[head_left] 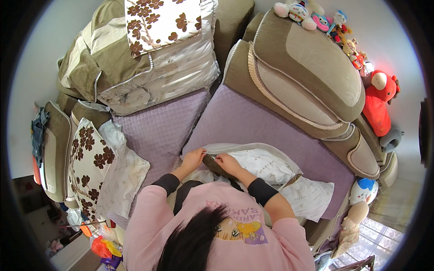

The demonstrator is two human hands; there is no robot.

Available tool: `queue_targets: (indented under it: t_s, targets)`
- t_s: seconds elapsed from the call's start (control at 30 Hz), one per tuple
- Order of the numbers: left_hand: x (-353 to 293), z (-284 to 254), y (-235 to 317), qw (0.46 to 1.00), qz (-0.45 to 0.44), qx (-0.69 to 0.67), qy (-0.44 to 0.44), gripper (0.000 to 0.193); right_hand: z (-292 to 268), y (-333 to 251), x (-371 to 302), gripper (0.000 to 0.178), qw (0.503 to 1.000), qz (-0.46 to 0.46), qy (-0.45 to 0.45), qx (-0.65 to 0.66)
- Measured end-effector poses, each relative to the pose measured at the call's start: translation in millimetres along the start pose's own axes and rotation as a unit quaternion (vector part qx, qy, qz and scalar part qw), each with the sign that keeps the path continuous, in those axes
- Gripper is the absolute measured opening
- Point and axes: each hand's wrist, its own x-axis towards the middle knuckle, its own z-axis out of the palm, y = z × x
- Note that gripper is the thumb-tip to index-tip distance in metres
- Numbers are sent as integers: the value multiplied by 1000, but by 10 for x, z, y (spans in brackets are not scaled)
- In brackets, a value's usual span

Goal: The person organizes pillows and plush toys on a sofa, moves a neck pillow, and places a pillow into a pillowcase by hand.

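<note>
On the purple quilted sofa seat in front of me lies a cushion cover (264, 163), white with a faint print and a grey-beige edge. My left hand (194, 157) pinches its edge at the near left corner. Close to its right, my right hand (227, 163) is closed on the same edge. Between the two hands shows a strip of dark olive-brown cloth (212, 165). Another piece of white printed fabric (312, 196) spreads to the right of my right forearm. My torso and hair hide the near part of the cover.
Olive and beige sofa cushions (307, 63) line the far right side, with plush toys (321, 21) along their top. A red plush toy (379, 103) sits farther right. At the far left stands a covered stack of bedding (158, 77); a flower-print cushion (90, 162) leans nearer on the left.
</note>
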Motion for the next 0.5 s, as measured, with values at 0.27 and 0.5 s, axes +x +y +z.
queue_targets:
  t_s: [0.27, 0.5]
  targets:
    - [-82, 57, -97, 999, 29, 37, 3, 12, 183, 34, 182, 34, 981, 192, -29, 29]
    - [-48, -5, -146, 988, 102, 116, 17, 12, 170, -43, 186, 30, 986, 165, 20, 11]
